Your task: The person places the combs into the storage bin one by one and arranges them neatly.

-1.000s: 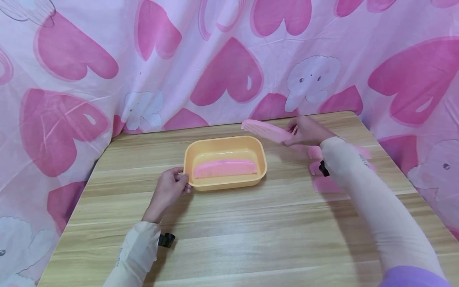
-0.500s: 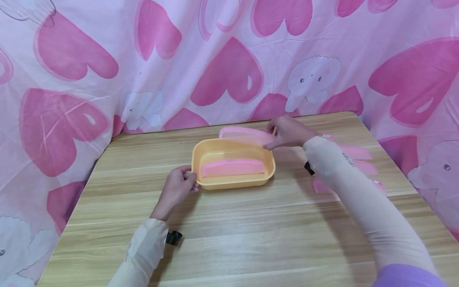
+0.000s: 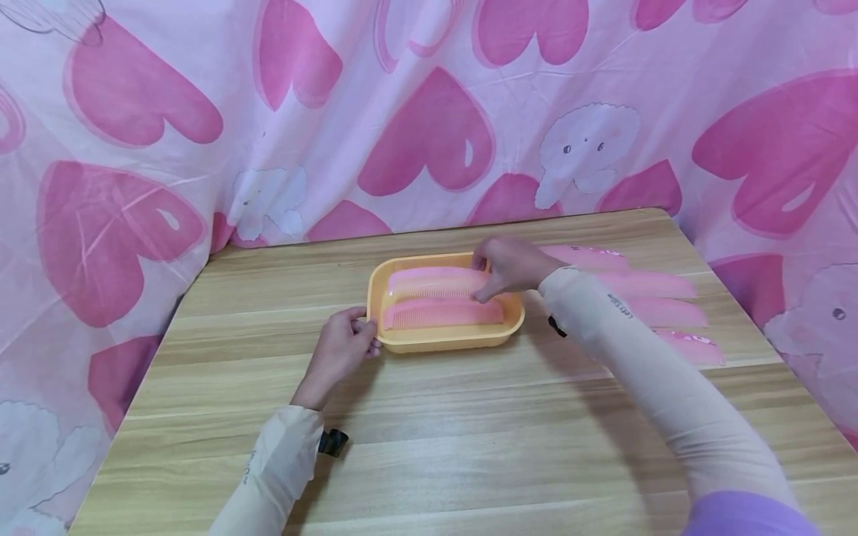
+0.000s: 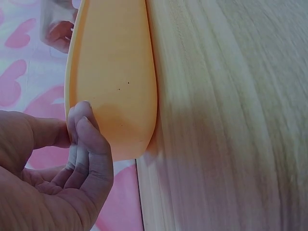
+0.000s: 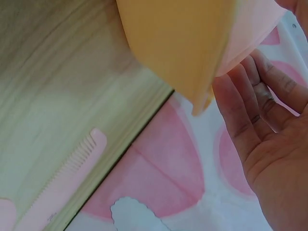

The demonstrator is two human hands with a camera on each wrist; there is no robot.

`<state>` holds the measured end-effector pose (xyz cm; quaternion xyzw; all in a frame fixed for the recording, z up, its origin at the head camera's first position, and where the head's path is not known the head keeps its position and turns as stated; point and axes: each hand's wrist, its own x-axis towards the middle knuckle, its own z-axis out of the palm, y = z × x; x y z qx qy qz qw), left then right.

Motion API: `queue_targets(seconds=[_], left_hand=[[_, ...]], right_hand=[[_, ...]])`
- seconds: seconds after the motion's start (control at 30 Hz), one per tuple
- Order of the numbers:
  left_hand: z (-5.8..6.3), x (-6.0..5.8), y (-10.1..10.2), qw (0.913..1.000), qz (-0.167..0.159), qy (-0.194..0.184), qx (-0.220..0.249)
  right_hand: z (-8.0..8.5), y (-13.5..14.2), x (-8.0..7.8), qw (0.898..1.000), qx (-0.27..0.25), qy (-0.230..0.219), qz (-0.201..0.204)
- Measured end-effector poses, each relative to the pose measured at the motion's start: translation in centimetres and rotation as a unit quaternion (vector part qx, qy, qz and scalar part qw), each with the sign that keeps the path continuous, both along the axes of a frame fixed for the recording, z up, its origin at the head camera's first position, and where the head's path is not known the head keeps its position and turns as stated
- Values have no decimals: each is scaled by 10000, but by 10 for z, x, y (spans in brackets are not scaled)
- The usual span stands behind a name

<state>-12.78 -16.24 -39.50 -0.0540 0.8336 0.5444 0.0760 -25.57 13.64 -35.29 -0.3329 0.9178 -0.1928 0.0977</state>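
A yellow-orange plastic basin (image 3: 445, 345) sits on the table. My left hand (image 3: 338, 350) pinches its left end; in the left wrist view the thumb and fingers of that hand (image 4: 62, 173) meet at the basin's rim (image 4: 72, 62). One pink comb (image 3: 442, 314) lies inside along the near side. A second pink comb (image 3: 436, 280) is inside the basin behind it, its right end gripped by my right hand (image 3: 512, 266). In the right wrist view, the fingers of this hand (image 5: 269, 120) touch the comb's edge (image 5: 252, 36) above the basin rim.
Several pink combs (image 3: 650, 284) lie in a column on the right of the wooden table (image 3: 469, 447), partly under my right forearm. A pink curtain with hearts (image 3: 429, 134) hangs behind the table's far edge.
My right hand has carried its comb leftward and down, from right of the basin to inside it. The left hand has slid the basin a little to the right.
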Motion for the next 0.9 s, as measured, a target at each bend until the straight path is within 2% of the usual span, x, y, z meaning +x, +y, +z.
queue_targets(seconds=[0.17, 0.43, 0.67, 0.9], left_hand=[[0, 0, 1, 9999, 9, -23, -108], [2, 0, 1, 9999, -50, -106, 32], [1, -2, 0, 9998, -161, -72, 9], [1, -2, -1, 9998, -178, -71, 55]], right_hand=[[-8, -7, 3, 9995, 181, -247, -23], [-21, -15, 6, 9972, 527, -523, -24], [-30, -17, 5, 9979, 485, -356, 227], [-30, -20, 5, 9974, 608, -160, 362]])
